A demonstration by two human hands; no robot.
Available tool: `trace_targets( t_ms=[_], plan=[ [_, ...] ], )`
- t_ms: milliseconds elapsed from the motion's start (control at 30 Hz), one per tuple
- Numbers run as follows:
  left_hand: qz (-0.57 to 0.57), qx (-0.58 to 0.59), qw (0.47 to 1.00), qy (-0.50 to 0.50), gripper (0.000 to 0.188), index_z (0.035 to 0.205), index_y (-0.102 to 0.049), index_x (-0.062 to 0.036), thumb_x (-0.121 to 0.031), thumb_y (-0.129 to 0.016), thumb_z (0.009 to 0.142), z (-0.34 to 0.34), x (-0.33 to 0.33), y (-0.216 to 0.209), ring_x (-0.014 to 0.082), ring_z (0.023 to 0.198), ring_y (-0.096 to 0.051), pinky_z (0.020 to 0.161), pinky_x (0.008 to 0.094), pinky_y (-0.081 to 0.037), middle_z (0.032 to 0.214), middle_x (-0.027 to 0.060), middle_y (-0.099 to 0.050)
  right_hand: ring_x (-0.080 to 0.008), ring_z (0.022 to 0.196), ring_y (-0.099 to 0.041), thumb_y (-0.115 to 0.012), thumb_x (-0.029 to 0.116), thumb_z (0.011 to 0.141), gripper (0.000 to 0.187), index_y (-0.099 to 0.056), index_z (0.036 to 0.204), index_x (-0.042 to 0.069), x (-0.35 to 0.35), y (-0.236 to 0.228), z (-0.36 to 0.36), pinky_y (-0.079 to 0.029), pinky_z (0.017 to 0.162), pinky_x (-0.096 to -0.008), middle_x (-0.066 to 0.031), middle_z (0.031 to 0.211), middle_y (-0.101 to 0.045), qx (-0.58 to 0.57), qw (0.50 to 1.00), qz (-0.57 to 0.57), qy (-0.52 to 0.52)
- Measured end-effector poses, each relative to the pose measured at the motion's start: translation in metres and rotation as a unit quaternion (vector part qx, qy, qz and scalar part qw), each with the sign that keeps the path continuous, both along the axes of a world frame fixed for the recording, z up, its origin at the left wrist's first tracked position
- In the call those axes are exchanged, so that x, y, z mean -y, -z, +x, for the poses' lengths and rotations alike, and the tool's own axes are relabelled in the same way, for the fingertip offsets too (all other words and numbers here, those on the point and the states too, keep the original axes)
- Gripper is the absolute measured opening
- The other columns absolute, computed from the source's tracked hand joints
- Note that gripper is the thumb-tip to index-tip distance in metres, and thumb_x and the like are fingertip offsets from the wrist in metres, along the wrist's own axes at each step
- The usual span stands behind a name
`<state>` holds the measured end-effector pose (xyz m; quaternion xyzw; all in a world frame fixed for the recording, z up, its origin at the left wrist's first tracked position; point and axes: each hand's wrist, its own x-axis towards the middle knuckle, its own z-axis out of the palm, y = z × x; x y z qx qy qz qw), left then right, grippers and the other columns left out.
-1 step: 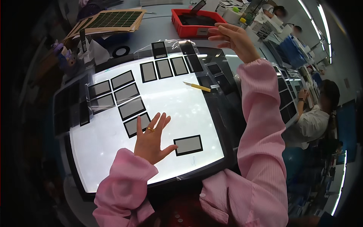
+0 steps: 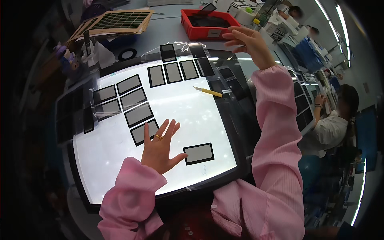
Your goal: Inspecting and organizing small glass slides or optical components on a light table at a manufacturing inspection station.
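My left hand (image 2: 157,154) lies with spread fingers on a lit white light table (image 2: 108,160). Its fingertips touch or overlap a dark-framed grey panel (image 2: 141,134), and the thumb tip reaches the left edge of another such panel (image 2: 200,153). More of these panels lie in a group to the upper left and in a row along the far edge (image 2: 173,73). My right hand (image 2: 253,46) is raised at the far right, beside a red bin (image 2: 224,20); its fingers are stretched out and nothing shows in them. A yellow-handled craft knife (image 2: 209,92) rests on the lit surface.
Dark panels (image 2: 236,88) line the table's right side. Behind stand a stack of gridded sheets (image 2: 120,21), a roll of black tape (image 2: 128,54) and a purple figurine (image 2: 69,62). At the right a person in white (image 2: 332,128) sits by another bench.
My right hand has shifted slightly down and to the right, away from the red bin. My left hand has stayed in place.
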<state>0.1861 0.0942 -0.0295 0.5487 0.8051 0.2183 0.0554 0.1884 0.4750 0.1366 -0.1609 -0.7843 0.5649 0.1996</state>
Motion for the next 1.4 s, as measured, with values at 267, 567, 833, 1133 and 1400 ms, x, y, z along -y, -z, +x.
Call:
trace_targets(
  t_ms=[267, 567, 833, 1133, 1400],
  plan=[
    [0.011, -0.018, 1.000, 0.008, 0.108, 0.156, -0.018, -0.0075, -0.051, -0.079, 0.078, 0.000, 0.002, 0.002, 0.0222, 0.148, -0.030, 0.122, 0.0624, -0.002, 0.152, -0.0022, -0.048, -0.0390, 0.089, -0.070, -0.076, 0.040, 0.084, 0.050, -0.070, 0.099, -0.007, -0.023, 0.082, 0.073, -0.056, 0.079, -0.0411, -0.0252, 0.092, -0.071, 0.381, 0.805, 0.451, 0.060],
    [0.011, -0.029, 1.000, 0.007, 0.102, 0.156, -0.020, -0.0081, -0.054, -0.074, 0.082, -0.001, 0.006, 0.003, 0.0202, 0.148, -0.031, 0.121, 0.0643, -0.001, 0.150, -0.0023, -0.049, -0.0409, 0.099, -0.069, -0.087, 0.039, 0.073, 0.058, -0.064, 0.105, -0.003, 0.001, 0.120, 0.089, -0.055, 0.084, -0.0466, -0.0247, 0.102, -0.071, 0.454, 0.756, 0.463, 0.090],
    [0.004, -0.031, 1.000, 0.002, 0.095, 0.154, -0.027, -0.0089, -0.056, -0.071, 0.084, 0.000, 0.009, 0.003, 0.0184, 0.149, -0.029, 0.122, 0.0630, -0.002, 0.149, -0.0024, -0.050, -0.0411, 0.108, -0.065, -0.085, 0.043, 0.074, 0.061, -0.062, 0.110, 0.000, 0.005, 0.122, 0.088, -0.053, 0.089, -0.0465, -0.0240, 0.112, -0.068, 0.466, 0.756, 0.448, 0.104],
    [-0.001, -0.041, 0.999, -0.004, 0.093, 0.154, -0.027, -0.0108, -0.057, -0.070, 0.085, 0.001, 0.010, 0.004, 0.0164, 0.149, -0.030, 0.122, 0.0615, -0.002, 0.148, -0.0029, -0.051, -0.0351, 0.103, -0.068, -0.087, 0.044, 0.072, 0.062, -0.061, 0.106, -0.001, -0.007, 0.122, 0.091, -0.053, 0.085, -0.0443, -0.0210, 0.111, -0.068, 0.497, 0.791, 0.345, 0.087],
    [-0.028, -0.029, 0.999, 0.003, 0.094, 0.154, -0.029, -0.0108, -0.056, -0.072, 0.084, 0.000, 0.012, -0.001, 0.0189, 0.148, -0.031, 0.122, 0.0613, -0.004, 0.150, 0.0012, -0.048, -0.0297, 0.088, -0.069, -0.081, 0.029, 0.082, 0.036, -0.065, 0.101, 0.004, 0.022, 0.122, 0.116, -0.054, 0.076, -0.0395, -0.0150, 0.099, -0.068, 0.283, 0.793, 0.499, 0.204]
  ],
)
